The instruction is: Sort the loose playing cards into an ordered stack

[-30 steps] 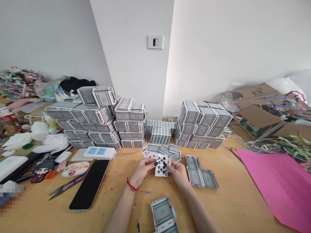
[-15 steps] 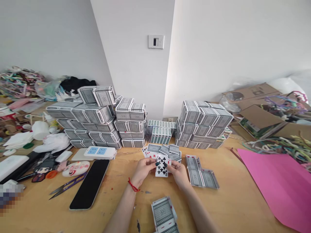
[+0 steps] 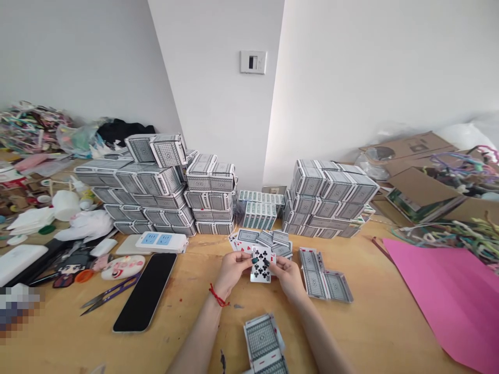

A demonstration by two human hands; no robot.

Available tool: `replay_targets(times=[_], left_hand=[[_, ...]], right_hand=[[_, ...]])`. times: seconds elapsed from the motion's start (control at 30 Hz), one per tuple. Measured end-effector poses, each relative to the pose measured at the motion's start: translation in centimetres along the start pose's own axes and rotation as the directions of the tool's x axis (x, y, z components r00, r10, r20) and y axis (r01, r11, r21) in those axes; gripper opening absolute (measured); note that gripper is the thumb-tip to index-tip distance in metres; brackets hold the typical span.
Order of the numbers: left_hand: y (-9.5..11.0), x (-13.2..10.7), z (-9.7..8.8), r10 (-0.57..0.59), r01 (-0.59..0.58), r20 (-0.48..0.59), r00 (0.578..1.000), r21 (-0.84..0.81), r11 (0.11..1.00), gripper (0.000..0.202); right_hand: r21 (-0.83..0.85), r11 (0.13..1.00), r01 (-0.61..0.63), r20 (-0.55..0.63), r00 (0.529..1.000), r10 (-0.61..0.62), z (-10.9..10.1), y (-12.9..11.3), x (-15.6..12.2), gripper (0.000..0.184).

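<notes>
My left hand (image 3: 234, 270) pinches the left edge of a playing card (image 3: 260, 273) with black clubs facing me. My right hand (image 3: 288, 275) is closed on the right side, where the corner of a red-hearts card shows behind the first. Past the hands lies a loose heap of playing cards (image 3: 248, 236), some face down, some face up. Right of my right hand sits a block of joined cards (image 3: 312, 272) in an L shape. A similar folded card piece (image 3: 262, 337) lies between my forearms, cut off by the lower edge.
Stacked card blocks (image 3: 156, 179) rise at the back left, with another stack (image 3: 331, 187) at the back right. Small boxes (image 3: 260, 214) stand between them. A phone (image 3: 145, 293), scissors (image 3: 109, 293) and a power strip (image 3: 161, 242) are left. Pink paper (image 3: 432, 296) lies right.
The view has shifted slightly. Both hands still hold the cards in nearly the same pose.
</notes>
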State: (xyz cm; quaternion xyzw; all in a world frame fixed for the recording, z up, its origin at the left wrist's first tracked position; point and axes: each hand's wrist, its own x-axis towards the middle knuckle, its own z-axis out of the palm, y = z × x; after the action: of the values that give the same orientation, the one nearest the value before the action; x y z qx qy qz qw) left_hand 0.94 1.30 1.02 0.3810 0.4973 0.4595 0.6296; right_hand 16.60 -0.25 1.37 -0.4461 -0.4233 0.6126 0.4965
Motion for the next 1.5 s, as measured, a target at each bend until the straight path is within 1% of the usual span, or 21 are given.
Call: replay_targets(times=[0.27,0.47,0.6,0.67,0.73,0.83,0.93,1.0,1.1,1.27,1.4,1.5], left_hand=[[0.2,-0.1,0.5,0.015,-0.012,-0.073,0.997,0.048,0.999,0.021],[-0.1,0.0,0.7,0.119,-0.1,-0.123,0.985,0.151,0.983,0.015],[-0.3,0.0,0.6,0.158,-0.137,-0.107,0.982,0.183,0.973,0.012],[-0.3,0.0,0.5,0.172,-0.152,-0.1,0.98,0.184,0.971,0.012],[-0.1,-0.1,0.3,0.169,-0.156,-0.071,0.983,0.163,0.974,0.014],[0.2,-0.4,0.0,0.128,-0.128,0.015,0.992,0.083,0.988,0.022],[0.5,-0.6,-0.2,0.084,-0.082,0.086,0.993,-0.026,0.996,0.027],[0.6,-0.7,-0.2,0.059,-0.051,0.104,0.993,-0.08,0.996,0.03],[0.8,-0.7,-0.2,0.03,-0.019,0.106,0.994,-0.108,0.994,0.032],[0.8,-0.6,-0.4,0.027,-0.016,0.145,0.989,-0.075,0.997,0.03],[0.6,-0.5,-0.6,0.057,-0.057,0.103,0.993,-0.001,0.998,0.027],[0.4,-0.5,-0.5,0.107,-0.112,0.072,0.992,0.064,0.992,0.024]], right_hand=[[-0.057,0.998,0.016,-0.009,1.0,-0.016,-0.1,0.1,0.0,0.04],[-0.052,0.998,0.02,0.005,1.0,-0.02,0.0,0.1,-0.1,0.039],[-0.056,0.998,0.026,0.009,1.0,-0.025,0.0,-0.1,-0.2,0.034],[-0.06,0.998,0.021,0.006,1.0,-0.021,0.0,-0.2,-0.2,0.035],[-0.04,0.999,0.016,0.007,1.0,-0.016,0.0,-0.2,-0.1,0.037],[0.013,1.0,0.014,0.012,1.0,-0.015,0.1,-0.1,-0.1,0.038],[0.026,1.0,0.012,0.003,1.0,-0.012,0.1,-0.1,0.0,0.036],[0.017,1.0,0.006,-0.003,1.0,-0.006,0.1,-0.1,0.0,0.037],[0.012,1.0,0.002,0.014,1.0,-0.002,0.2,-0.2,-0.1,0.038],[0.002,1.0,0.018,0.045,0.999,-0.018,0.1,-0.3,-0.3,0.035],[0.005,1.0,0.011,0.062,0.998,-0.011,0.0,-0.2,-0.3,0.034],[-0.003,1.0,0.001,0.056,0.998,-0.001,-0.1,-0.1,-0.2,0.035]])
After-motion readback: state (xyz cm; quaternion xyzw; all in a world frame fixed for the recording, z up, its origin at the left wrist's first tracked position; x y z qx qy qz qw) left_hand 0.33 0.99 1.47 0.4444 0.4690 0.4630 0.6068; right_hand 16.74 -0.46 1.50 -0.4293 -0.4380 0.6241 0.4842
